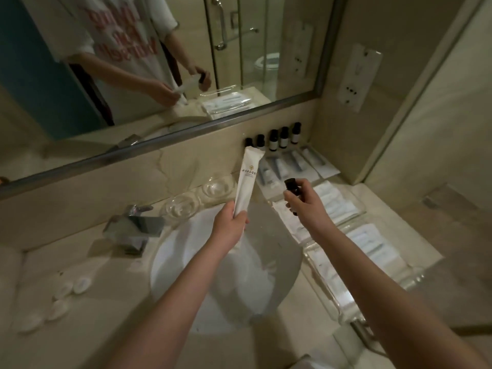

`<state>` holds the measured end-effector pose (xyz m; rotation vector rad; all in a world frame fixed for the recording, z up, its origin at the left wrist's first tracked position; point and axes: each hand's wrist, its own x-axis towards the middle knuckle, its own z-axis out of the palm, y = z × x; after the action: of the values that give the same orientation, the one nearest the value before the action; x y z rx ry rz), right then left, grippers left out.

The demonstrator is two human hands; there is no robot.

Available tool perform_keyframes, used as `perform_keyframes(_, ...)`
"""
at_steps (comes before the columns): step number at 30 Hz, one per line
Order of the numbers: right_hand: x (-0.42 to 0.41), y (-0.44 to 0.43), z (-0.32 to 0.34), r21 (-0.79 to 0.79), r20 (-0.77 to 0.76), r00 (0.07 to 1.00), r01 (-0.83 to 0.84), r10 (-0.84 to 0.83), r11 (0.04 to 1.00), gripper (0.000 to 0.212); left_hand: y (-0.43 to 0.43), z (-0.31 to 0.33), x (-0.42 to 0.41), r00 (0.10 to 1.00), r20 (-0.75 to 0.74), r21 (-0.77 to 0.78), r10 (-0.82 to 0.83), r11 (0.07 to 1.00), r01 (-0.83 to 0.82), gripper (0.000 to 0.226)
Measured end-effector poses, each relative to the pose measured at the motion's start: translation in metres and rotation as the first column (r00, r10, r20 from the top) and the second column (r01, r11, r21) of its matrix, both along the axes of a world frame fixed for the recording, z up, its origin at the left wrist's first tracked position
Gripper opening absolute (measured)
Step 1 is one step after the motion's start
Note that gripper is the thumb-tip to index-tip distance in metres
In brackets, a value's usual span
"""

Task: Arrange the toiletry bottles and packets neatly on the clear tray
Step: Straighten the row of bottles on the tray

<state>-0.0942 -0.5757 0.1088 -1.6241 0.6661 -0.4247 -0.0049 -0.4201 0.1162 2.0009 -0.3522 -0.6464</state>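
Note:
My left hand [231,222] grips the lower end of a long white packet [249,177] with a gold emblem, held upright over the sink. My right hand [300,199] holds a small dark bottle [292,188] just right of the packet, above the counter. Several more dark bottles [277,138] with white labels stand in a row against the wall under the mirror. White packets [292,163] lie in front of them. The clear tray [410,278] stretches along the counter on the right, with several white packets [335,203] lying in it.
A white sink [186,262] sits below my arms, with a chrome faucet [135,225] at its left. Two clear glass dishes [202,195] stand behind the sink. Small white round caps [64,294] lie on the left counter. A mirror [159,62] covers the wall.

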Motion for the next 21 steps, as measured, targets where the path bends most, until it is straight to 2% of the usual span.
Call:
perform_keyframes(2, -0.003, -0.023, -0.001, 0.058, -0.011, 1.000, 0.026, -0.025, 0.998, 0.023, -0.020, 0.000, 0.001, 1.000, -0.006, 0.003, -0.019, 1.000, 0.019, 0.016)
perform_keyframes(5, -0.001, -0.058, 0.004, 0.268, 0.068, 0.996, 0.032, -0.052, 0.963, 0.018, -0.047, -0.002, 0.004, 1.000, 0.001, -0.002, -0.028, 1.000, 0.028, 0.014)
perform_keyframes(9, 0.008, -0.098, 0.009, 0.339, 0.121, 0.990, 0.023, -0.068, 0.940, 0.017, -0.079, -0.004, 0.013, 1.000, 0.015, 0.020, -0.010, 1.000, 0.010, 0.010)
perform_keyframes(13, 0.022, -0.135, 0.008, 0.316, 0.114, 0.990, 0.043, -0.083, 0.948, 0.008, -0.108, -0.003, 0.026, 1.000, 0.012, 0.021, 0.015, 1.000, -0.015, 0.016)
perform_keyframes(21, 0.068, -0.203, 0.000, 0.064, -0.012, 0.984, 0.176, -0.176, 0.982, 0.023, -0.153, -0.008, 0.063, 1.000, 0.008, -0.016, 0.005, 1.000, -0.005, 0.013)
